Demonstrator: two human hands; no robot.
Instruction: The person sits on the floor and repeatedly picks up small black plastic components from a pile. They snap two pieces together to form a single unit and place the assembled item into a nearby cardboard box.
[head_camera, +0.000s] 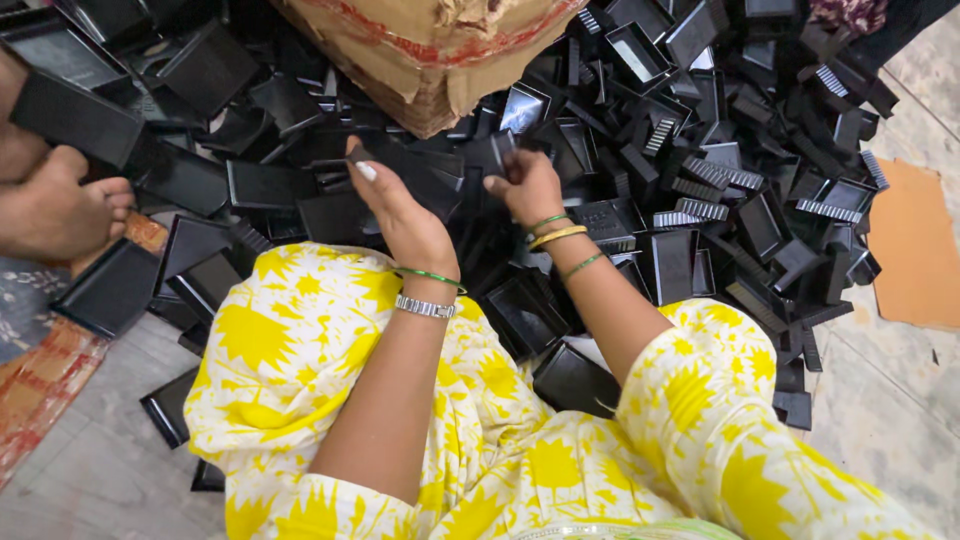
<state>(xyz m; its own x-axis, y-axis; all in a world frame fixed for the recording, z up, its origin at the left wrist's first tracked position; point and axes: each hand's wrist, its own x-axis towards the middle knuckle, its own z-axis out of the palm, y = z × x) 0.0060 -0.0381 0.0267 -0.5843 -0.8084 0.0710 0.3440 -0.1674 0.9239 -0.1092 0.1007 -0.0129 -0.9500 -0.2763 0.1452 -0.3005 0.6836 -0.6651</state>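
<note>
While the person sat on the floor (900, 420) in yellow-and-white patterned clothes (300, 350), both hands were raised over a big heap of black plastic trays (720, 150). Between the hands was one black plastic part (445, 170), held just above the heap and in front of the knees. The left hand (400, 215) had its fingers curled around the part's left end, thumb on top, clenched on it. The right hand (527, 185) pinched the part's right end between thumb and fingertips. How the part was shaped I could not tell, since it merged with the dark pieces behind it.

A metal watch (425, 306) and a green bangle (432, 275) sat on the left wrist; green and yellow bangles (556, 236) ringed the right one.

More trays lay between the knees and beside the left thigh, some upright, some tipped on edge, several with ribbed rims. Beyond the hands stood a torn cardboard box (430, 50), touching the heap. A flat piece of cardboard (915, 245) lay on the floor at the right, just beside the heap. At the left edge another person's bare foot (60, 205) rested among the trays, near a patterned cloth (40, 370).
</note>
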